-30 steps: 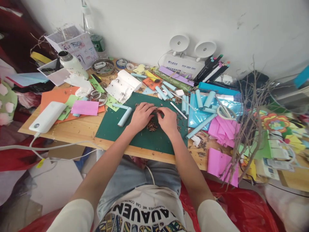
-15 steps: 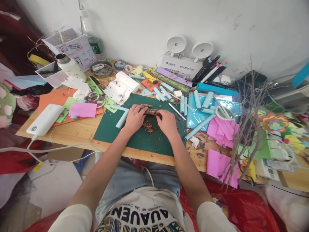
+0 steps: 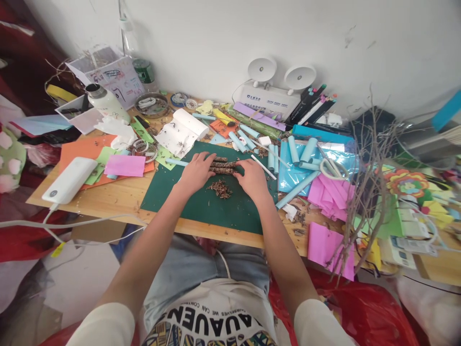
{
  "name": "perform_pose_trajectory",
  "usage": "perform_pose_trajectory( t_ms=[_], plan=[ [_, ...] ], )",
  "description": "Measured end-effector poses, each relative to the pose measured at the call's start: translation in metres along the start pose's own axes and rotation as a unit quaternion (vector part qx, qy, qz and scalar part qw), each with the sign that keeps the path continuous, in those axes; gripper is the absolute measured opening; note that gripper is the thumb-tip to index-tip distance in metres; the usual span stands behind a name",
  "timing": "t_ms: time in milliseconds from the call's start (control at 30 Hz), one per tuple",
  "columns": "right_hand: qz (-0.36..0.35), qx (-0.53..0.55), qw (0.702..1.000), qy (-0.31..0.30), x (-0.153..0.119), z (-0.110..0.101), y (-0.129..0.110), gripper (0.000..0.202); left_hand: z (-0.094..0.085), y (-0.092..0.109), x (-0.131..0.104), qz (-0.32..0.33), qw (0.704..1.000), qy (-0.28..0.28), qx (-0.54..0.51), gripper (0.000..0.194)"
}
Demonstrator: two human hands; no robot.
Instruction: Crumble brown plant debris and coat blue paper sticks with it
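Observation:
Three brown, flake-covered rolls [image 3: 222,165] lie side by side on the dark green mat [image 3: 230,211]. At their left ends is my left hand [image 3: 194,174], its fingers curved over them. My right hand [image 3: 252,179] holds the right ends between thumb and fingers. Just below the rolls sits a small heap of brown flakes [image 3: 220,189]. A light blue paper tube [image 3: 177,162] reaches in from the left toward my left hand, which hides part of the mat there.
A white power bank [image 3: 70,180] and coloured papers are on the left. Blue tubes, scissors [image 3: 334,169], pink paper [image 3: 330,245] and a bundle of twigs [image 3: 374,192] stand or lie at the right. A white twin-lamp unit [image 3: 268,98] is against the wall.
My hands have spread slightly apart and the rolls show more fully, now as three close together. My left hand covers more of the blue tube beside it.

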State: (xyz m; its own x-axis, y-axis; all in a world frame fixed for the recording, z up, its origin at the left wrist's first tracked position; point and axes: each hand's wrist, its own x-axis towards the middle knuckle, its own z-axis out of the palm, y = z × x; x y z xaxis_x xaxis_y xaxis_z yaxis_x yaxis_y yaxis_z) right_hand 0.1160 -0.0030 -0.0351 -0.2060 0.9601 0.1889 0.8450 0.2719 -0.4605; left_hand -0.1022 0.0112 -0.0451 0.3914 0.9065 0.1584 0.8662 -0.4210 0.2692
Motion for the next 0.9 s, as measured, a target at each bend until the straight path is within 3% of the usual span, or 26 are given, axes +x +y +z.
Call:
perform_pose_trajectory(
  t_ms=[167, 400, 633, 767, 900],
  plan=[
    [-0.014, -0.010, 0.999, -0.037, 0.014, -0.003, 0.004, 0.060, 0.004, -0.002, 0.011, 0.010, 0.999, -0.003, -0.031, 0.052],
    [-0.038, -0.038, 0.997, -0.064, 0.057, 0.004, 0.013, 0.038, 0.010, -0.013, 0.043, 0.030, 0.999, 0.010, -0.019, 0.048],
    [-0.048, -0.029, 0.997, -0.053, 0.067, -0.005, 0.012, 0.037, 0.008, -0.029, 0.055, 0.061, 0.997, -0.001, -0.057, 0.063],
    [-0.050, -0.036, 0.997, -0.054, 0.084, -0.009, 0.007, 0.027, -0.004, -0.028, 0.048, 0.015, 0.994, 0.071, -0.076, 0.045],
    [-0.053, -0.074, 0.990, -0.110, 0.106, -0.003, -0.004, 0.024, -0.020, -0.023, 0.037, -0.063, 0.978, 0.154, -0.123, 0.032]
  ],
)
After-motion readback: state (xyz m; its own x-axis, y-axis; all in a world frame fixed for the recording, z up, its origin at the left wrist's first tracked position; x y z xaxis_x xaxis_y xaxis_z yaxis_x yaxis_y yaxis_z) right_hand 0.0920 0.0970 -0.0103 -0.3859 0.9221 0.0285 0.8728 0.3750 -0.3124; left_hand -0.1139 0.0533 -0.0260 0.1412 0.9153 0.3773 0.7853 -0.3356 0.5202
